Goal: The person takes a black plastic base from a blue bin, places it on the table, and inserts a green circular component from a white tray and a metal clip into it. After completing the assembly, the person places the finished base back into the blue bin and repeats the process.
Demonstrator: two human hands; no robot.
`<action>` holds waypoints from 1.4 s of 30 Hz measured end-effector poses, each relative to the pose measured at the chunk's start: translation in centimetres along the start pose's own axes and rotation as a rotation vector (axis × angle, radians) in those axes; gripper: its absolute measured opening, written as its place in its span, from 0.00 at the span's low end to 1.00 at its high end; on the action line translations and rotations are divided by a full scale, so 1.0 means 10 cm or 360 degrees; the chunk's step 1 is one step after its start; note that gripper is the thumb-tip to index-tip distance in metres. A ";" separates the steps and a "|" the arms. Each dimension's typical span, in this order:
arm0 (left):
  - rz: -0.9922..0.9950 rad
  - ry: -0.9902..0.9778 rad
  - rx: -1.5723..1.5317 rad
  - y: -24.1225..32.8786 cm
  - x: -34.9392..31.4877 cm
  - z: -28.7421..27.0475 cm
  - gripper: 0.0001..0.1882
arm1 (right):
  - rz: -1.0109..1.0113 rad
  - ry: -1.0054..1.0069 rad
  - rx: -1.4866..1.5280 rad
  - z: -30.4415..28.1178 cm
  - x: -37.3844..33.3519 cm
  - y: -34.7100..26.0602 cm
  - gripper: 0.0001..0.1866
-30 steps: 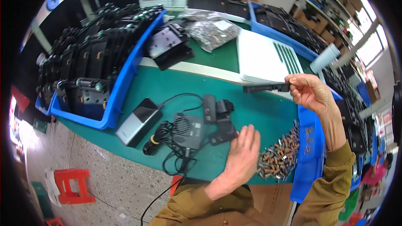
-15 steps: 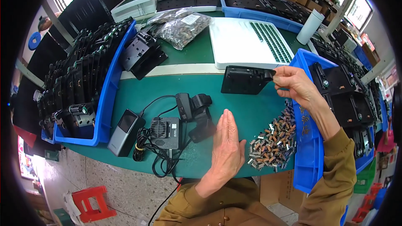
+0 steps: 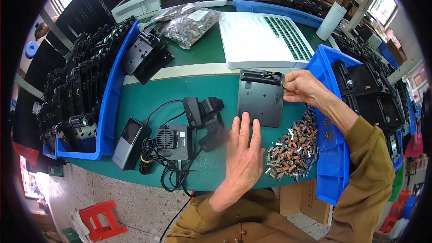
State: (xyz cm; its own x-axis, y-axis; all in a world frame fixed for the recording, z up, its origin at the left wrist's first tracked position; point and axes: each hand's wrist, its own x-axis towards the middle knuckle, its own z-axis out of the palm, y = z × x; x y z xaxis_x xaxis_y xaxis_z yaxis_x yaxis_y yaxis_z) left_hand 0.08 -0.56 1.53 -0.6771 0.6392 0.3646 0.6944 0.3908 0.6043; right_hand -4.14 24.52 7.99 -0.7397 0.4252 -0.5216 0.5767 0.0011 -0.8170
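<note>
One panel (image 3: 261, 100) in right hand (image 3: 305, 91)

The green table (image 3: 193, 85) bears black cables (image 3: 148, 155) and 1 heap of small parts (image 3: 294, 150)

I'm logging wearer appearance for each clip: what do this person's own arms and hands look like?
The left hand and right hand are ungloved, with no watch visible. Both arms wear long, plain olive-brown fabric sleeves; the right one leaves more forearm bare. Small, round, brass-coloured buttons show on the matching front.
</note>
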 end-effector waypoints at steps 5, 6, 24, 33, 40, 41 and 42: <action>-0.0003 -0.0157 0.0171 0.02 0.01 0.02 0.34 | -0.0070 0.0023 -0.0207 0.02 0.27 0.00 0.04; 0.0012 -0.0166 0.0183 0.04 0.02 0.04 0.33 | -0.0109 0.0072 -0.0341 0.00 0.30 0.00 0.04; -0.0018 -0.0304 0.0239 -0.01 0.00 0.02 0.27 | -0.1040 0.1206 -0.1498 -0.39 1.60 -0.54 0.09; -0.0046 -0.0325 0.0268 0.01 0.03 -0.03 0.26 | -0.1155 0.1106 -0.1574 -0.39 1.87 -0.59 0.08; -0.0031 -0.0336 0.0272 0.01 0.03 -0.02 0.25 | -0.1149 0.0972 -0.1504 -0.55 1.93 -0.68 0.07; -0.0024 -0.0340 0.0267 0.02 0.03 -0.03 0.25 | -0.1175 0.0926 -0.1431 -0.61 1.93 -0.69 0.08; -0.0019 -0.0355 0.0275 0.03 0.04 -0.03 0.25 | -0.1175 0.0957 -0.1361 -0.65 1.93 -0.72 0.07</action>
State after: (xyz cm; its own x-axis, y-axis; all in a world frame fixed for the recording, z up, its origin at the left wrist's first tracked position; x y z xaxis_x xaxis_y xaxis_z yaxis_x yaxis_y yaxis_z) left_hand -0.04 -0.43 2.09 -0.6286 0.7562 0.1819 0.7308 0.4942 0.4709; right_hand -20.31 38.59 5.36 -0.8347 0.4150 0.3621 0.3020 0.8947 -0.3291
